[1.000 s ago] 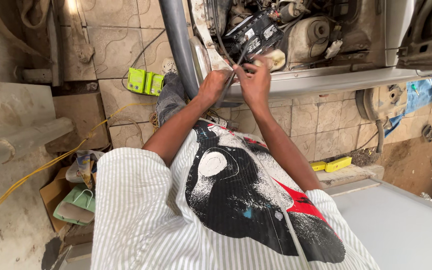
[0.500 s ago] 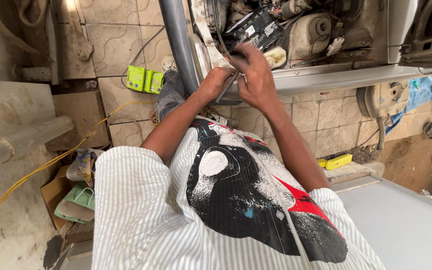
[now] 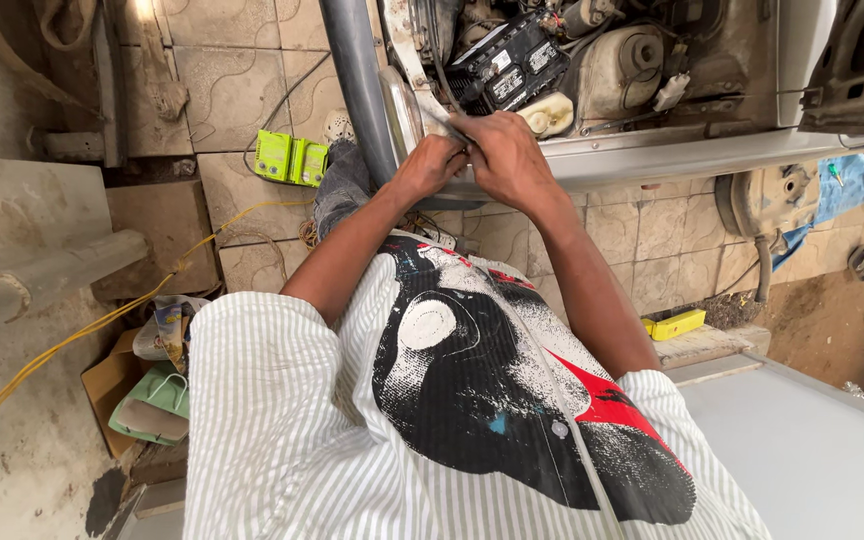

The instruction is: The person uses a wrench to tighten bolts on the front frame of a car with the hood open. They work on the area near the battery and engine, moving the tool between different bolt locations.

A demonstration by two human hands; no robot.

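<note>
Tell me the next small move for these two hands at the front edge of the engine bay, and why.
Probably keep the left hand pinching steady while the right hand works the thin wire between them. Both hands are closed together on the car's front rail, just below the battery, and the wire runs up from their fingers, so whatever they grip looks unfinished; the exact part is hidden.

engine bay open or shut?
Open. The battery and a pale tank show uncovered past the silver front edge, where both hands meet.
</note>
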